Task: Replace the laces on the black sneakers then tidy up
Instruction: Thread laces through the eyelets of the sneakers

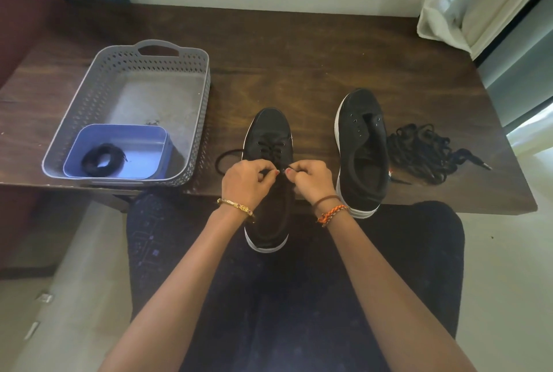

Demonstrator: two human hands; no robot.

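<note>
Your left hand [245,181] and right hand [311,181] each pinch the black lace [270,148] over the half-laced sneaker [269,132], which overhangs the table [299,72] edge. Right of that sneaker stands the unlaced sneaker [363,144], then loose laces [425,151]; left sits the grey basket [128,78].

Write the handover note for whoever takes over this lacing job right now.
Hands: left hand and right hand each pinch the lace at the near sneaker's upper eyelets.
Things: the near sneaker overhangs the table edge toward the lap; a lace loop trails off its left side. The second sneaker stands to its right, eyelets bare. A loose pile of black laces lies right of it. A coiled lace sits in the blue tin inside the grey basket.
Done: near sneaker's lower rows laced.
Left: finish it, lace the second sneaker, tidy up.
</note>
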